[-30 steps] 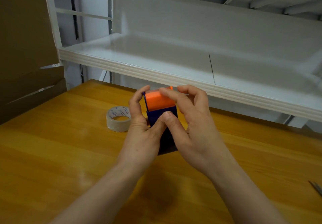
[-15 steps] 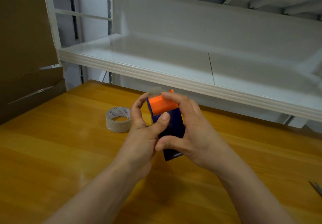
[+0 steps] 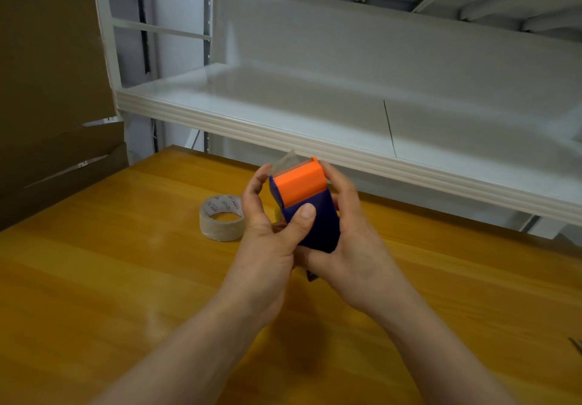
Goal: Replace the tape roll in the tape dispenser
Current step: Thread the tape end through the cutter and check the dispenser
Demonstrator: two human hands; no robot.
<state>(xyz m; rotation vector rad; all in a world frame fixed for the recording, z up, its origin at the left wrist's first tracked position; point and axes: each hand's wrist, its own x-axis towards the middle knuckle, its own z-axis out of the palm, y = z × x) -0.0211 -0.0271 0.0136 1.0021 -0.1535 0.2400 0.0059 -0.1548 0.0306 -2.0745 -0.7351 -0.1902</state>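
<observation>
I hold a tape dispenser above the wooden table, dark blue with an orange cover at its top end. My left hand grips its left side, thumb pressed on the blue face. My right hand wraps its right side and back. A short flap of clear tape sticks up from the dispenser's top. A clear tape roll lies flat on the table just left of my left hand.
The yellow wooden table spreads all around. A white metal shelf overhangs its far edge, close above the dispenser. Brown cardboard stands at the left. A dark metal object pokes in at the right edge.
My right hand slid from the front of the dispenser to its right side and back. The left thumb now rests on the blue face. A flap of tape shows at the top.
</observation>
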